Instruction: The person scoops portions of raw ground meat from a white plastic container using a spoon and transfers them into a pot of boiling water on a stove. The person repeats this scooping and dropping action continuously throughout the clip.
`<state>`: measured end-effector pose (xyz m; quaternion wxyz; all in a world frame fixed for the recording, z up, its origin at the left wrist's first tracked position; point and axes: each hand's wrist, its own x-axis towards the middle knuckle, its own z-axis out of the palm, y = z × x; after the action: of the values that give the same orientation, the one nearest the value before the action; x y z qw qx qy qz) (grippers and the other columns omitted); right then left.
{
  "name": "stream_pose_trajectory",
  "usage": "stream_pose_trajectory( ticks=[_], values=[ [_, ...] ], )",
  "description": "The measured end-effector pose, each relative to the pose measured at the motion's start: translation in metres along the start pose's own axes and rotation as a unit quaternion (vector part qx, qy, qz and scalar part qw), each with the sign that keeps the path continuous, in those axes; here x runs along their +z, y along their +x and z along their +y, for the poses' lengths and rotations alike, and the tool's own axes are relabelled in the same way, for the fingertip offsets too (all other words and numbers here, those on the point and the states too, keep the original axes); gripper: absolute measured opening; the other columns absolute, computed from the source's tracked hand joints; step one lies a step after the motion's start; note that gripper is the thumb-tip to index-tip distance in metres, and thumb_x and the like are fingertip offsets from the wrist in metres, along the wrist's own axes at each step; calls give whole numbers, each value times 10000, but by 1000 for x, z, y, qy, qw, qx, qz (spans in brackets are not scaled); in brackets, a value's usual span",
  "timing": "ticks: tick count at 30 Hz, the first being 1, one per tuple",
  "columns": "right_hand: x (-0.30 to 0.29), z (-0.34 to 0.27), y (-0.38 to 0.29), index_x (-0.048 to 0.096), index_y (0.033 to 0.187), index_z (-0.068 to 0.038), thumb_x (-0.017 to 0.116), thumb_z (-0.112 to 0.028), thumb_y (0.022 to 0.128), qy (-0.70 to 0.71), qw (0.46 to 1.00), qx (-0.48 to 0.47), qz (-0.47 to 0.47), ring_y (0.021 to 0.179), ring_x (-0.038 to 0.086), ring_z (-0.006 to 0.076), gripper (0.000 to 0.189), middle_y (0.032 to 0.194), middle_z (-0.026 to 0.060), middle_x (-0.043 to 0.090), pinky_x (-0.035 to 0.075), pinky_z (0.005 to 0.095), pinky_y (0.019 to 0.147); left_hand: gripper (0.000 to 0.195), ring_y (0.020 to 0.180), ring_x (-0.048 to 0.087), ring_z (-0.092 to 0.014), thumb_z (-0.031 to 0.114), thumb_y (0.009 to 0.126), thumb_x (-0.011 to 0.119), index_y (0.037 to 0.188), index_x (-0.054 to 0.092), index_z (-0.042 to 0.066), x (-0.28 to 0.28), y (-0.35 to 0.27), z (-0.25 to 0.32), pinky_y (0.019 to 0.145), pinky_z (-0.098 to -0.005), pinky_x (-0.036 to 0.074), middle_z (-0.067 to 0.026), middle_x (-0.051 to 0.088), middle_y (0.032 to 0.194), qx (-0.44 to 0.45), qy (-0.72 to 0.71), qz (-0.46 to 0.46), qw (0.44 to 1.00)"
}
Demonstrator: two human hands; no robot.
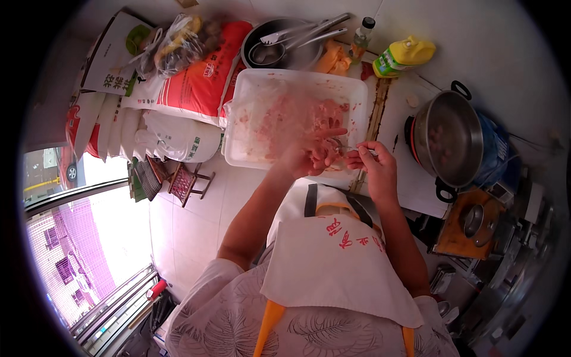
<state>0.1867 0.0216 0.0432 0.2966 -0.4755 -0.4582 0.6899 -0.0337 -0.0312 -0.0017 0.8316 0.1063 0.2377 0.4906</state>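
Raw minced or chopped meat [285, 116] lies spread in a white plastic tub [363, 102] in front of me. My left hand [310, 154] is over the tub's near right part with a lump of the meat in its palm. Close beside it on the right, my right hand [374, 165] grips the handle of a small metal utensil [363, 149], which looks like a spoon; its far end is at the meat by my left hand. A hazy blur covers part of the tub and my left wrist.
Right of the tub, a metal pot [455, 138] with round lumps in it stands on a cooker. Beyond the tub are a metal basin [250, 44] with utensils, a glass bottle [360, 40] and a yellow jug [408, 53]. Sacks [192, 93] are piled left; a folding stool [183, 185] stands below.
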Motion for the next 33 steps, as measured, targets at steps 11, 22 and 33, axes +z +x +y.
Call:
stream_pose_trajectory(
  ticks=[11, 22, 33],
  values=[
    [33, -17, -24, 657, 1117, -16, 700, -26, 941, -397, 844, -356, -55, 820, 708, 344, 182, 956, 190, 715, 569, 374, 705, 641, 995, 698, -273, -101, 750, 581, 1385, 528, -30, 4, 18, -10, 933, -372, 551, -166, 693, 1107, 68, 53, 60, 994],
    [24, -30, -18, 712, 1100, -23, 728, 56, 869, -346, 853, -388, -47, 798, 717, 259, 245, 914, 127, 730, 582, 347, 678, 384, 1007, 673, -183, -97, 816, 754, 1150, 610, 27, 9, 7, 2, 852, -322, 568, -85, 646, 1089, 46, 173, 1, 984],
    [16, -36, -24, 740, 1072, -18, 738, 96, 812, -325, 847, -407, -110, 832, 712, 248, 284, 953, 114, 728, 588, 338, 710, 391, 934, 628, -175, -63, 719, 828, 1034, 624, 46, -1, -1, 7, 856, -284, 524, -63, 627, 1063, 55, 273, -2, 960]
  ],
)
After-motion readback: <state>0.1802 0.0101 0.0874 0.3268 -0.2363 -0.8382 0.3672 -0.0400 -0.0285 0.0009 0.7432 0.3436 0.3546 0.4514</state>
